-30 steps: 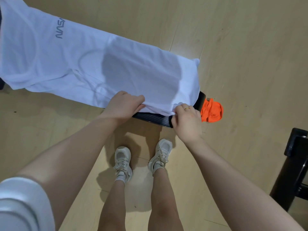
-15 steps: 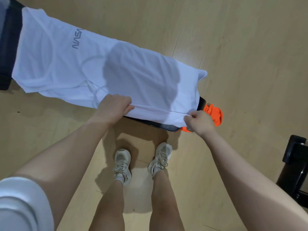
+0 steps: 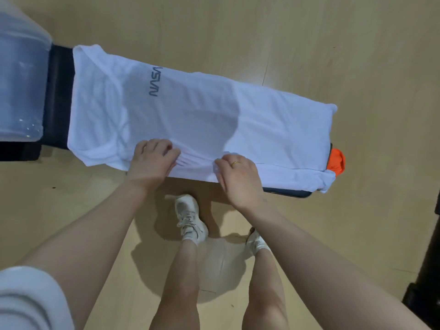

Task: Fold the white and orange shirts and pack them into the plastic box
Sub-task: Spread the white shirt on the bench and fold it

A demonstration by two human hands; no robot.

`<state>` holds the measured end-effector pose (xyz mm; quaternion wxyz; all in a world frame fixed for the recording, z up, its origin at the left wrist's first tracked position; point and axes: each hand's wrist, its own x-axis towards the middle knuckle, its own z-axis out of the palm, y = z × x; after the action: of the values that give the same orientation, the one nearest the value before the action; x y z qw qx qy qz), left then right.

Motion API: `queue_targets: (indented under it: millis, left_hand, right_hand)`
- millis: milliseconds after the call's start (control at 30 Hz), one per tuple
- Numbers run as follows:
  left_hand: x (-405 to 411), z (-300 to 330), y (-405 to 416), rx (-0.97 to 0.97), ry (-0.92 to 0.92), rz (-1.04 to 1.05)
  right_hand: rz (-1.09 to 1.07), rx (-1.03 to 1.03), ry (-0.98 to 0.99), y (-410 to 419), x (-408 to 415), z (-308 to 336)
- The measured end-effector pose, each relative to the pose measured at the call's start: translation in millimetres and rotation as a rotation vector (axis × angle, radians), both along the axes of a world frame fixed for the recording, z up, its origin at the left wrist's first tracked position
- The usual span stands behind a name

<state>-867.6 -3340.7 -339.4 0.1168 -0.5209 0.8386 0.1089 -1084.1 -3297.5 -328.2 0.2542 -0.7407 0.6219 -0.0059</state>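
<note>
A white shirt (image 3: 202, 115) with a grey NASA print lies spread lengthwise along a dark bench (image 3: 58, 96). My left hand (image 3: 152, 160) and my right hand (image 3: 238, 177) both pinch the shirt's near edge, bunching the cloth between them. The orange shirt (image 3: 337, 161) sticks out at the bench's right end, mostly hidden under the white one. The clear plastic box (image 3: 21, 77) stands at the bench's left end.
The bench stands on a pale wooden floor (image 3: 309, 44). My feet in white sneakers (image 3: 190, 220) are just in front of it. A dark piece of furniture (image 3: 428, 282) stands at the right edge.
The view has swung left, bringing the plastic box into sight. My right hand has moved left from the shirt's corner to the near edge, close to my left hand. More white cloth covers the orange shirt.
</note>
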Motion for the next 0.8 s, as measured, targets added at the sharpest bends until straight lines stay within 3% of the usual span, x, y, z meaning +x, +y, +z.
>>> queue_targets:
  millis: [200, 300, 400, 467, 600, 733, 800]
  left_hand:
    - [20.2, 0.2, -21.9, 0.103, 0.148, -0.181]
    - [24.4, 13.8, -25.2, 0.333, 0.292, -0.024]
    - [30.5, 19.4, -24.4, 0.535, 0.283, 0.185]
    - [31.3, 19.1, -26.8, 0.512, 0.308, 0.263]
    - [34.0, 1.3, -40.5, 0.351, 0.338, 0.376]
    - [46.0, -7.2, -32.0, 0.251, 0.260, 0.150]
    - [51.6, -8.9, -21.8, 0.240, 0.200, 0.071]
  right_hand:
    - [0.002, 0.081, 0.106, -10.2, 28.4, -6.2]
    - [-0.096, 0.279, -0.132, -16.0, 20.5, 4.1]
    - [-0.234, 0.484, -0.330, -26.3, 16.2, 11.4]
    - [-0.301, 0.430, -0.251, -35.4, 21.1, 8.8]
    - [-0.309, 0.197, 0.218, -46.1, 35.0, -3.0]
    - [-0.195, -0.004, 0.299, -37.3, 54.1, -4.5]
    - [-0.154, 0.003, 0.255, -32.0, 64.2, -7.7]
